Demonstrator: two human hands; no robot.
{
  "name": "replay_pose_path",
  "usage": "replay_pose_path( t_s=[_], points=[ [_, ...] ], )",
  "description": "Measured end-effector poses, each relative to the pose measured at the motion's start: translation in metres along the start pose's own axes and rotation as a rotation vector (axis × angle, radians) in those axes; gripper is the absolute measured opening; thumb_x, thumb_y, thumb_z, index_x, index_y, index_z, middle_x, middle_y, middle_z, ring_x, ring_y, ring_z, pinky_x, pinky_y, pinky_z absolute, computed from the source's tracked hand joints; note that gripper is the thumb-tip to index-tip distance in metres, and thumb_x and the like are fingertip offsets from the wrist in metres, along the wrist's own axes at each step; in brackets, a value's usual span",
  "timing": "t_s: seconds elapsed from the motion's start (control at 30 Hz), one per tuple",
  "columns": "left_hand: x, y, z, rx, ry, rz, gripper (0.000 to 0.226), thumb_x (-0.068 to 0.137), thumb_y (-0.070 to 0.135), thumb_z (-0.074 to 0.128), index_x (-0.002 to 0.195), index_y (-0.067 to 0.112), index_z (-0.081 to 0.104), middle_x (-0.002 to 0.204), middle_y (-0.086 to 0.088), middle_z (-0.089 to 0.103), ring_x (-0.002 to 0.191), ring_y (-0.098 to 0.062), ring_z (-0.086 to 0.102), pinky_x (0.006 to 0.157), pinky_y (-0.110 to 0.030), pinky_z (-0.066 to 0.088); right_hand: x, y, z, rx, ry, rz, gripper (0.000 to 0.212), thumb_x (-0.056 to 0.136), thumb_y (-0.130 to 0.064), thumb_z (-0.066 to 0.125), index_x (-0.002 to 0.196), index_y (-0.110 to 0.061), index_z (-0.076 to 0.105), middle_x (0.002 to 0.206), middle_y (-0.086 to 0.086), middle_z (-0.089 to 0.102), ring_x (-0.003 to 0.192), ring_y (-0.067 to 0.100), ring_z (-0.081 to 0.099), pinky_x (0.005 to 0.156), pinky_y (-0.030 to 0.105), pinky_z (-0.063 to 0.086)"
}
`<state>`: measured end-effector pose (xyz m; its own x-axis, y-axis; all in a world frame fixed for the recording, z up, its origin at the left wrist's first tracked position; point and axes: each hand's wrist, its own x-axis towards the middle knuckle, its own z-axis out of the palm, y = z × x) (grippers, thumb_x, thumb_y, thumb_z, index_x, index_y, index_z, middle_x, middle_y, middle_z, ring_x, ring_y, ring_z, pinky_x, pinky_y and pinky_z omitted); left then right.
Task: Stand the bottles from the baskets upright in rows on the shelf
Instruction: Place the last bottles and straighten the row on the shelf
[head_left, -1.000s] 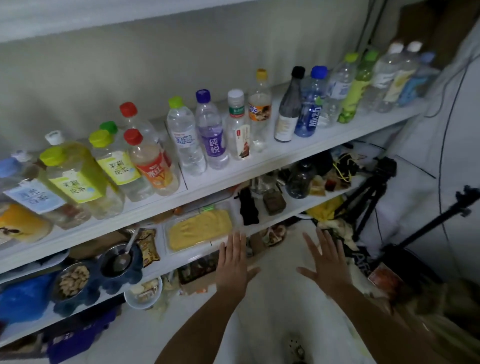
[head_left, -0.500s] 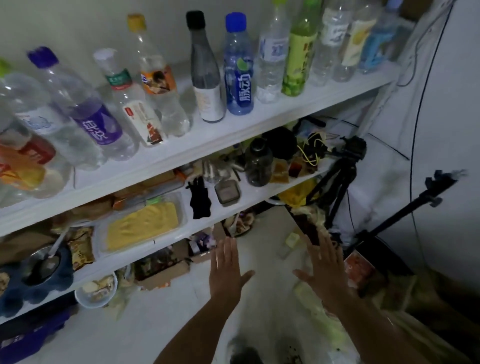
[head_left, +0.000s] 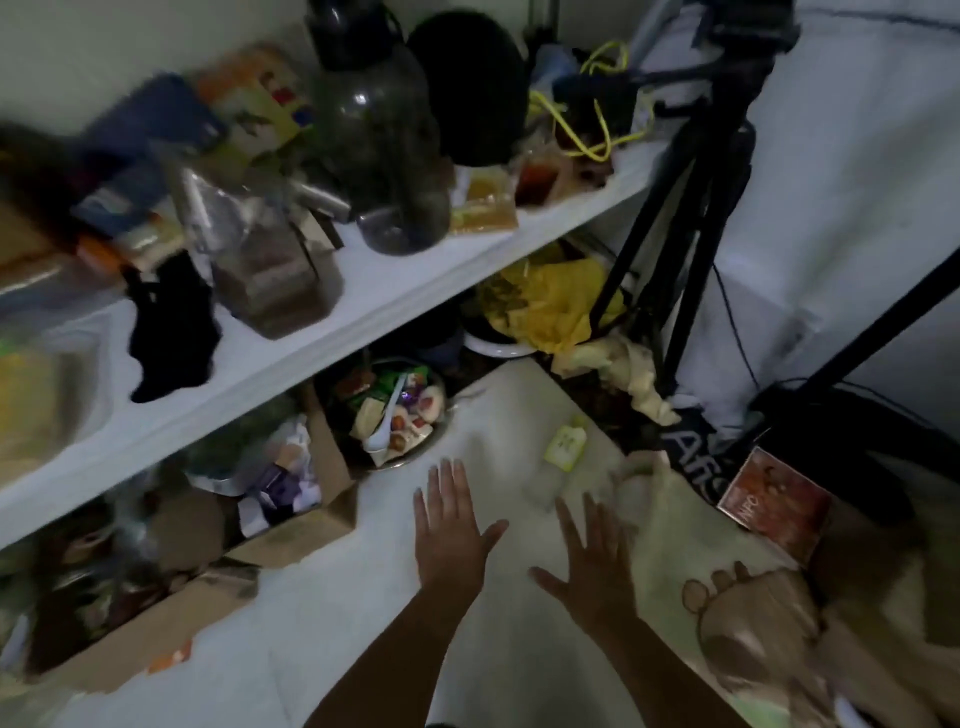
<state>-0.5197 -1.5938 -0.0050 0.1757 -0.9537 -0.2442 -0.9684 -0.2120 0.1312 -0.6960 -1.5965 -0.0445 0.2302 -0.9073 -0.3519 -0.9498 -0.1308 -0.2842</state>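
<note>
View: tilted down from half a second ago. The bottles are lost from frame, and only the white shelf (head_left: 415, 275) with a dark jug (head_left: 379, 135) and blurred clutter is seen.
Bottles: none of the task's in view. They are judged to stand on the board above the white shelf, out of frame.
Baskets: none can be made out below the white shelf.
Left hand (head_left: 451, 530): held low, below the white shelf, over the floor. Its fingers (head_left: 444, 483) are spread flat and nothing is held.
Right hand (head_left: 597, 566): just beside the left, further from the white shelf, splayed wide, nothing held.
Under the white shelf: a cardboard box (head_left: 311, 509) and a snack bowl (head_left: 389, 410) are seen.
Meaning: both hands are kept empty as the gaze drops. This is judged either a search for the next bottle or the stock being used up; which one cannot be told.
</note>
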Motion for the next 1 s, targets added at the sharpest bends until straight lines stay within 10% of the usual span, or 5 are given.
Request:
replay_pose_path(
  t_s=[0.2, 0.37, 0.53, 0.67, 1.0],
  points=[
    [0.096, 0.02, 0.089, 0.0, 0.037, -0.046, 0.091, 0.092, 0.065, 0.0, 0.138, 0.001, 0.045, 0.141, -0.014, 0.05, 0.13, -0.029, 0.048, 0.11, -0.044, 0.021, 0.098, 0.053, 0.088, 0.021, 0.042, 0.027, 0.089, 0.081, -0.081, 0.009, 0.14, -0.021, 0.038, 0.137, 0.023, 0.049, 0.128, 0.04, 0.041, 0.092, 0.059, 0.042],
    [0.134, 0.013, 0.121, 0.018, 0.063, -0.063, 0.094, 0.073, 0.071, -0.012, 0.144, 0.011, -0.023, 0.16, -0.008, -0.012, 0.148, -0.024, -0.011, 0.116, -0.039, -0.011, 0.134, 0.065, 0.114, -0.004, 0.082, 0.061, 0.091, 0.083, -0.079, 0.004, 0.136, -0.017, 0.043, 0.13, 0.022, 0.056, 0.118, 0.04, 0.055, 0.088, 0.053, 0.047],
    [0.127, -0.002, 0.147, 0.085, 0.017, -0.088, 0.088, 0.092, 0.067, 0.013, 0.146, 0.01, -0.025, 0.158, -0.007, -0.021, 0.145, -0.023, -0.02, 0.117, -0.042, -0.011, 0.147, 0.063, 0.134, 0.194, -0.017, 0.104, 0.127, 0.041, -0.097, -0.007, 0.149, -0.031, -0.015, 0.16, 0.008, -0.007, 0.147, 0.024, -0.005, 0.117, 0.044, -0.003],
    [0.138, -0.018, 0.146, 0.062, 0.038, -0.11, 0.086, 0.093, 0.066, 0.015, 0.147, 0.011, -0.024, 0.159, -0.007, -0.019, 0.146, -0.023, -0.019, 0.117, -0.042, -0.011, 0.16, 0.059, 0.145, 0.195, 0.0, 0.177, 0.132, 0.04, -0.096, -0.009, 0.151, -0.025, -0.009, 0.159, 0.012, 0.009, 0.146, 0.026, 0.008, 0.117, 0.045, 0.002],
    [0.133, -0.031, 0.151, 0.202, -0.046, -0.058, 0.088, 0.088, 0.068, 0.006, 0.147, 0.009, -0.025, 0.158, -0.009, -0.021, 0.145, -0.025, -0.021, 0.115, -0.044, -0.014, 0.18, 0.029, 0.15, 0.692, 0.186, 0.45, 0.092, 0.086, -0.056, 0.055, 0.15, -0.008, 0.009, 0.139, 0.024, 0.043, 0.126, 0.041, 0.041, 0.1, 0.045, 0.036]
  ],
)
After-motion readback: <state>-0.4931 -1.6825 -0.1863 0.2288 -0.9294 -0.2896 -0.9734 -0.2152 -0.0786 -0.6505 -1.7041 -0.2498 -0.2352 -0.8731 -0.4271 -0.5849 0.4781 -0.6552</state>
